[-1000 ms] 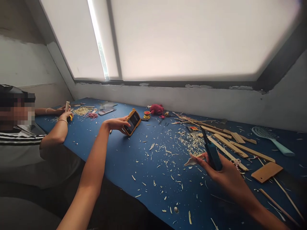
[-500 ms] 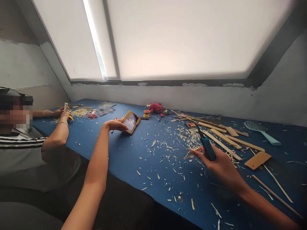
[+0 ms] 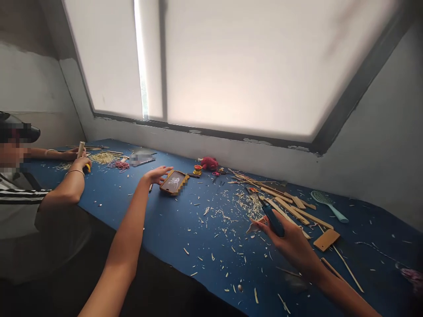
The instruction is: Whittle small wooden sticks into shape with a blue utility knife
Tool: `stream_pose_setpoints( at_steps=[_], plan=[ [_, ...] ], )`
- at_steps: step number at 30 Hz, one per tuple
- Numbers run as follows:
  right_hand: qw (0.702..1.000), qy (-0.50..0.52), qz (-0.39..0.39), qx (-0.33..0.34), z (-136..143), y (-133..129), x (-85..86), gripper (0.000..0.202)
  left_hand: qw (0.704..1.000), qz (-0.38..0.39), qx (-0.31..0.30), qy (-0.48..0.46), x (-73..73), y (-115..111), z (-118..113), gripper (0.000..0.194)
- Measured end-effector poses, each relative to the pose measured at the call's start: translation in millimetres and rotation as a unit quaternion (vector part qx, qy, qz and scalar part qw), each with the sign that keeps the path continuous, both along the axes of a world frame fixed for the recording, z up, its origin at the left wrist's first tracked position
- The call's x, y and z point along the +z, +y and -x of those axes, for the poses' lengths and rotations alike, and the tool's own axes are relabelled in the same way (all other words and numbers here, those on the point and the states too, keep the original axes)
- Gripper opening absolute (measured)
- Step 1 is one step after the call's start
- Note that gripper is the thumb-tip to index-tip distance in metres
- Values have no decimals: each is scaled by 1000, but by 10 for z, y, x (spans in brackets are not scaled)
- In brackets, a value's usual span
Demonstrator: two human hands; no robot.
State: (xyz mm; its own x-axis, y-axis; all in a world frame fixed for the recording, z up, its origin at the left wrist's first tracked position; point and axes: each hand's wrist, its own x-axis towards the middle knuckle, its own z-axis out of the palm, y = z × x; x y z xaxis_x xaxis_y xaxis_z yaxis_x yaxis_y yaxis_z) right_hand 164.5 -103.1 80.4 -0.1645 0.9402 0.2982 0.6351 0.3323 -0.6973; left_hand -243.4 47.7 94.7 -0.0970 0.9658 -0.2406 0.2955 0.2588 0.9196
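Observation:
My left hand [image 3: 157,175] is stretched out beside a phone [image 3: 174,181] in a brown, wavy-edged case. Its fingers are extended over the phone's near left side, not wrapped round it; whether a fingertip touches the case I cannot tell. A light drawing on a dark ground fills the screen. In my right hand [image 3: 291,240] is a carving knife with a dark blue handle [image 3: 274,220], its blade pointing up and away. A small pale carved wood piece [image 3: 256,226] is pinched at the same hand's fingertips.
Wood shavings [image 3: 246,204] litter the blue table [image 3: 165,229]. Wooden strips [image 3: 294,207], a flat wooden block [image 3: 326,240] and a mint hairbrush [image 3: 328,206] lie right. A red plush toy [image 3: 209,163] sits at the back. A co-worker's hands [image 3: 79,160] hold a wood piece on the left.
My left hand has loosened from the phone, which now lies lower and flatter; its screen picture has changed. My right hand still holds the knife and wood. The view has turned slightly right.

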Motion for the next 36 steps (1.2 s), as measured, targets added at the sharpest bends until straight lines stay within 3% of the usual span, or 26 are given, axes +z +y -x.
stream_pose_setpoints(
  at_steps=[5, 9, 12, 14, 15, 17, 18, 19, 21, 24, 27, 32, 36],
  plan=[
    [999, -4, 21, 28, -8, 154, -127, 31, 997, -16, 63, 53, -91, 106, -50, 38],
    [997, 20, 49, 62, 0, 200, -268, 33, 992, -23, 83, 93, -57, 116, -82, 37],
    [995, 45, 63, 60, 9, 173, -257, 35, 983, -88, 104, 127, 27, 77, -363, 48],
    [993, 81, 74, 35, 22, 157, -208, 37, 975, -159, 84, 127, 50, -32, -750, 47],
    [991, 104, 79, 17, 30, 155, -180, 38, 973, -199, 38, 113, 39, -122, -988, 40],
    [985, 146, 87, -21, 40, 170, -126, 42, 949, -226, -221, -9, -35, -361, -1487, 37],
    [982, 161, 90, -34, 40, 186, -104, 44, 914, -175, -357, -78, -92, -493, -1717, 39],
    [980, 171, 92, -42, 34, 206, -84, 46, 877, -112, -450, -127, -157, -622, -1918, 41],
    [979, 175, 92, -44, 11, 256, -56, 49, 839, -52, -513, -173, -288, -831, -2211, 39],
    [982, 150, 112, -20, -24, 324, -43, 47, 844, -13, -493, -211, -438, -962, -2397, 39],
    [983, 129, 134, -3, -5, 353, -63, 43, 855, -3, -446, -265, -529, -935, -2426, 41],
    [994, 94, 51, -37, 17, 339, -118, 41, 889, -43, -366, -272, -612, -850, -2399, 42],
    [994, -78, -14, -81, -158, 372, -135, 49, 895, -53, -316, -310, -664, -811, -2347, 39]
  ],
)
